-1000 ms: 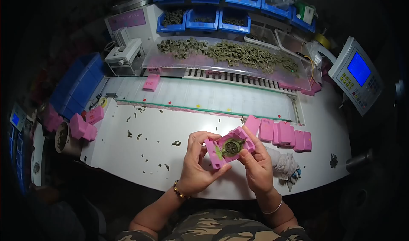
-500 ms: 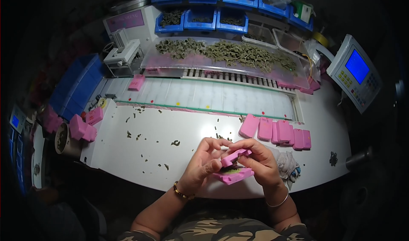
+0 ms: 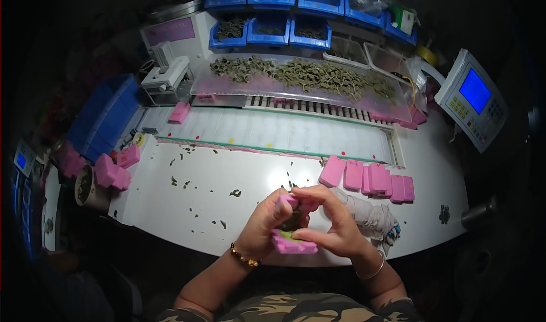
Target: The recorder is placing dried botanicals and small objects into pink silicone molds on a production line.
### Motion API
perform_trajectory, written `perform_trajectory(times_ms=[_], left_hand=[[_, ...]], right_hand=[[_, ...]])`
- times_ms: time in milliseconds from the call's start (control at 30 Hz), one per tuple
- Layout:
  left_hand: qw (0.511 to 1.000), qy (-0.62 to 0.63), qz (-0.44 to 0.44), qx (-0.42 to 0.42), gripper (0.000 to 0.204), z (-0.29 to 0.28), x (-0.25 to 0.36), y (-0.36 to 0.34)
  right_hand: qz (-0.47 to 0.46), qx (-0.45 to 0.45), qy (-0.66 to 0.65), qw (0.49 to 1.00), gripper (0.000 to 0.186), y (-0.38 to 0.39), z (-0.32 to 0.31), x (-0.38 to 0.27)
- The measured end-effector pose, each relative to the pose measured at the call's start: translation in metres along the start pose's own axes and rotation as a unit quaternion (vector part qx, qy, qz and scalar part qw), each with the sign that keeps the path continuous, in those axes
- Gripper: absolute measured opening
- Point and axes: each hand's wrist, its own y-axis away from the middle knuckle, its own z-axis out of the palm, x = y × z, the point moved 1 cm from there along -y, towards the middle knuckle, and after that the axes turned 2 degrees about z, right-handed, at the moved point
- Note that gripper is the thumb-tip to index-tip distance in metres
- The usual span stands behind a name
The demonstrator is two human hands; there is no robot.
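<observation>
**Pink mould held in both hands at the near edge of the worktop**

You hold a pink mould point(image 3: 293, 243) between both hands, just above the near edge of the white worktop point(image 3: 227, 168). Its two halves are hinged apart, with an olive-green part point(image 3: 293, 222) showing between them. Your left hand point(image 3: 263, 224) curls around the left side, fingers closed on the upper half. Your right hand point(image 3: 335, 222) grips from the right, thumb and fingers pinching the lower half.

Just behind your right hand lies a grey work glove point(image 3: 372, 217). Beyond it, toward the right side of the worktop, a row of pink moulds point(image 3: 369, 177) lies side by side. Small green scraps point(image 3: 187, 182) are scattered across the left half of the worktop. At its left edge, more pink blocks point(image 3: 111, 171) sit by a round cup point(image 3: 83, 185) with dark green bits inside.

Along the far edge runs a white conveyor belt point(image 3: 273, 131), carrying one pink mould point(image 3: 179, 112) near its left end. Behind it, a clear tray point(image 3: 227, 83) is heaped with olive-green parts point(image 3: 310, 74). At the back, blue bins point(image 3: 272, 31) hold more dark parts. A control panel with a blue screen point(image 3: 472, 94) stands off the right corner.
</observation>
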Motion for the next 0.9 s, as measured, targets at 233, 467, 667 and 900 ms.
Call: perform_trajectory(times_ms=[233,467,667,900], left_hand=[[0.982,0.177,0.009,0.071,0.033,-0.002,-0.002,-0.002],[0.993,0.034,0.034,0.105,0.028,-0.004,0.000,-0.006],[0.990,-0.025,0.071,0.119,0.026,-0.009,-0.005,-0.005],[0.982,-0.100,0.101,0.127,0.021,0.000,0.004,-0.006]], right_hand=[[-0.098,0.042,0.317,0.942,0.059,0.000,0.001,-0.019],[-0.173,0.065,0.299,0.936,0.025,-0.006,0.000,-0.014],[-0.173,0.092,0.291,0.936,0.020,-0.006,0.007,-0.014],[-0.182,0.086,0.325,0.924,0.022,-0.001,0.008,-0.013]])
